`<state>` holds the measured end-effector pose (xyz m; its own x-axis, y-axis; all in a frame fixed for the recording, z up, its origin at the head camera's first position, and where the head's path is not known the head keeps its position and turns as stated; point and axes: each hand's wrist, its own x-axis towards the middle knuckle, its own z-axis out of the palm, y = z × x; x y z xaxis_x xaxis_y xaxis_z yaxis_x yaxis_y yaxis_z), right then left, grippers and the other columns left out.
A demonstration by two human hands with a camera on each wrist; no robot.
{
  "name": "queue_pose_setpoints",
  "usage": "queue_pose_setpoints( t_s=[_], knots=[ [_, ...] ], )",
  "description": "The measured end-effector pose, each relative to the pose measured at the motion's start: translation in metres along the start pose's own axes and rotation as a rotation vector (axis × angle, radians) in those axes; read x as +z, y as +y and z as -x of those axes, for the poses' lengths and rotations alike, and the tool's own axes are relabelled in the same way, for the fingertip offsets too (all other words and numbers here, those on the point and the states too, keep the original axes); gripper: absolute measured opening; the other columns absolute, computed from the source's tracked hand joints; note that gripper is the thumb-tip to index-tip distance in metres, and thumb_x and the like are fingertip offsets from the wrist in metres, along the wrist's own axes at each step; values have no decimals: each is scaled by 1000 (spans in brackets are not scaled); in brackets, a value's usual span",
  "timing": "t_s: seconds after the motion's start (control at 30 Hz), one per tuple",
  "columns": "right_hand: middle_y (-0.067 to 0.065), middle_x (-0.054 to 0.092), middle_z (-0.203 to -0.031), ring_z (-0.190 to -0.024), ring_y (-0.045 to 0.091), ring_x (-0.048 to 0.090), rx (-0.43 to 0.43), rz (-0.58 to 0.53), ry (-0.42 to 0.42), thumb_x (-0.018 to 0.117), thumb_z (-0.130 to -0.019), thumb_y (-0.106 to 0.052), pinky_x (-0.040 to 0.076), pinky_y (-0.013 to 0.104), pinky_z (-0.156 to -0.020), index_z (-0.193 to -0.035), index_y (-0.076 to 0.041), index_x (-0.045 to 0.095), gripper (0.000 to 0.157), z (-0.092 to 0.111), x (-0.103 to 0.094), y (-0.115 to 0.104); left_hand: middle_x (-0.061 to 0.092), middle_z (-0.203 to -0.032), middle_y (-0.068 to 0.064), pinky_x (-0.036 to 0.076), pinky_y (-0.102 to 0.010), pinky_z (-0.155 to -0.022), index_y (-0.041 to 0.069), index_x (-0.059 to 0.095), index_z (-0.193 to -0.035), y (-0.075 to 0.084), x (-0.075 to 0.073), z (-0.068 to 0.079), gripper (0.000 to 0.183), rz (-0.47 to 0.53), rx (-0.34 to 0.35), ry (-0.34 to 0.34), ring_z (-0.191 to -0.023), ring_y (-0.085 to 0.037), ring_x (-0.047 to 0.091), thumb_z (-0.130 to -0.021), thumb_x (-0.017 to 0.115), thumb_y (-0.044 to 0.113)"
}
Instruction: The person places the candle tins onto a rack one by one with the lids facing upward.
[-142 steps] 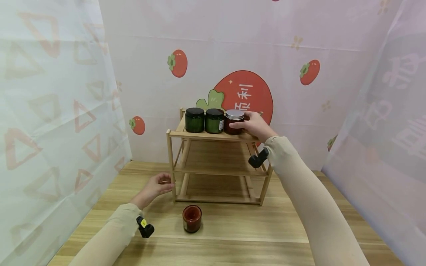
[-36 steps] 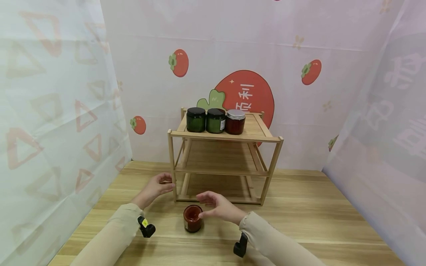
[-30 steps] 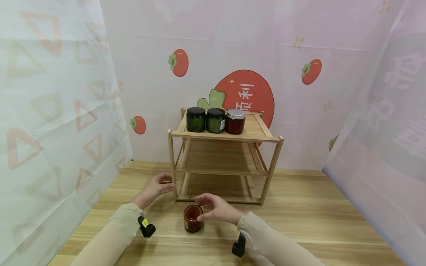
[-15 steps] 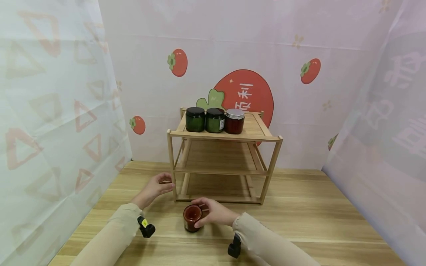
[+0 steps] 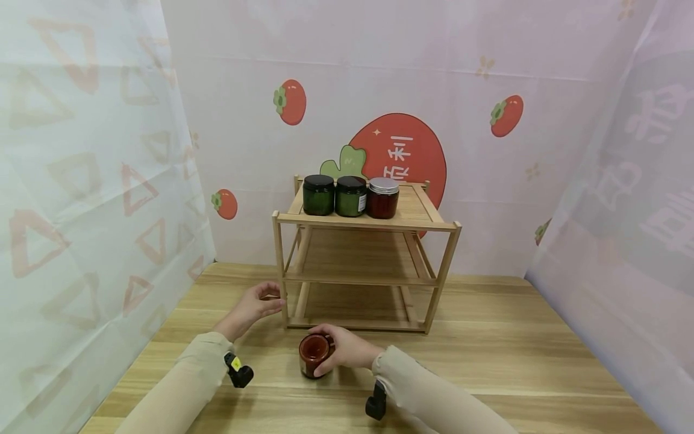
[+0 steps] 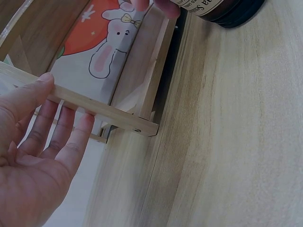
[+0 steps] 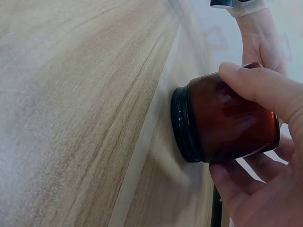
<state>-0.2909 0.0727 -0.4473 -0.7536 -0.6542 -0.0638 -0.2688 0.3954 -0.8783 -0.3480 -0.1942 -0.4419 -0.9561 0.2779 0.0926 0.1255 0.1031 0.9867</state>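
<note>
An amber glass jar [image 5: 308, 363] stands upside down on the table in front of the rack, its black lid [image 7: 182, 125] against the wood. My right hand [image 5: 349, 349] holds it from the right, thumb on the near side and fingers round the far side. A printed label [image 6: 201, 5] shows on the jar in the left wrist view. My left hand [image 5: 249, 310] grips the front left post of the wooden rack [image 5: 363, 223], thumb on one side and fingers on the other [image 6: 42, 142].
Two green jars with black lids [image 5: 318, 196] [image 5: 350, 197] and an amber jar with a silver lid [image 5: 382, 199] stand in a row on the rack's top shelf. Below are two lower tiers [image 5: 358, 250]. Patterned sheets [image 5: 244, 138] hang behind and at both sides.
My right hand has let go of the silver-lidded jar on the top shelf, come down, and moved left until its fingers took hold of the upside-down jar. The left hand has stayed put.
</note>
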Motion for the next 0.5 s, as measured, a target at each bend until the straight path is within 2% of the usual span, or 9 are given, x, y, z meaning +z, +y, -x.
queue_pose_setpoints(
  t_s=[0.3,0.5],
  knots=[
    [-5,64,-111,-100,9,59,4,48,13,86,-69,-3,49,25,-89,-130,-7,54,69,-4,0,-3,57,-111,-13,56,-29,-90,-10,44,-125,0,0,0,43,-4,1,0,-96,-14,62,-90,66,4],
    [-8,64,-109,-97,7,59,2,75,15,87,-69,-5,49,24,-87,-125,-13,57,64,-3,-1,-4,57,-112,-13,56,-29,-91,-9,45,-125,1,0,1,43,-6,-5,1,-97,-15,62,-90,66,5]
  ],
)
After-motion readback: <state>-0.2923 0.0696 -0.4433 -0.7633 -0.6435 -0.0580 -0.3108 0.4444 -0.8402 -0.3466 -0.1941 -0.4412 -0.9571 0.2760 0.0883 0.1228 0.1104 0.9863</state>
